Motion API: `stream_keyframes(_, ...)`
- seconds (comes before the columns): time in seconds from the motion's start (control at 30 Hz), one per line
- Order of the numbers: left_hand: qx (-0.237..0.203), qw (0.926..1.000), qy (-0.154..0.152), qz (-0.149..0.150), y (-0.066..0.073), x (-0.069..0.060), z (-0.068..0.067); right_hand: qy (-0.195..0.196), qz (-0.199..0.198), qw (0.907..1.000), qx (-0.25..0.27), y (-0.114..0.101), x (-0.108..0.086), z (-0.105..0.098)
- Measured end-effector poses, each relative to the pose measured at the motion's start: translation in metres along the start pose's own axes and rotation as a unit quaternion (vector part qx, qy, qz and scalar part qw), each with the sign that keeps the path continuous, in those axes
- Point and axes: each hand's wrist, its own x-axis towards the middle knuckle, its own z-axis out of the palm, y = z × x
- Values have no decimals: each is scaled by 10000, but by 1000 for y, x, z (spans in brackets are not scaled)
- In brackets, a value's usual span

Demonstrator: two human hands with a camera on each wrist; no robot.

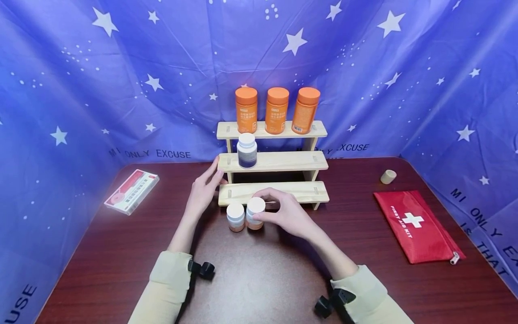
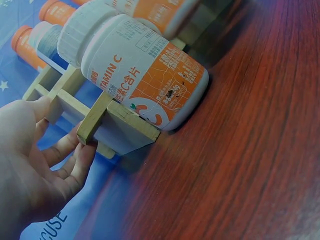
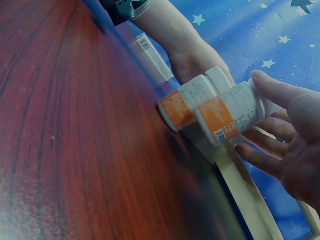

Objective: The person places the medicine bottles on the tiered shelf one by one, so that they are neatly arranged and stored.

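Note:
My right hand [image 1: 289, 215] pinches a white-capped vitamin C bottle [image 1: 256, 207] by its cap end, in front of the lowest step of a wooden tiered rack [image 1: 287, 160]. Just left of it, a matching white and orange vitamin C bottle [image 2: 145, 70] stands on the table. My left hand [image 1: 203, 191] grips the rack's left end, thumb at the middle step and fingers against the lower wood [image 2: 92, 125]. On the middle step stands a white-capped bottle with a dark blue base [image 1: 247, 152]. In the right wrist view the held bottle [image 3: 232, 115] looks tilted and slightly blurred.
Three orange bottles [image 1: 277, 111] line the top step. At the table's left lies a white and red box [image 1: 131, 192]. A red first aid pouch [image 1: 417, 229] lies at the right, with a small beige roll [image 1: 388, 177] behind it. A blue starry curtain [image 1: 182, 81] hangs behind.

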Motion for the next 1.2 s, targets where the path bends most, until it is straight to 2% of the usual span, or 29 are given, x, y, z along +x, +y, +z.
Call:
stream_keyframes(0.53, 69, 10000, 31, -31, -4, 0, 0, 401, -101, 9987, 299, -21, 4, -15)
stream_keyframes(0.93, 31, 10000, -4, -48, 0, 0, 1, 778, -189, 9967, -160, -35, 24, -43)
stream_keyframes(1.2, -26, 10000, -49, -42, -2, 1, 1, 952, -294, 9947, -250, -37, 41, -62)
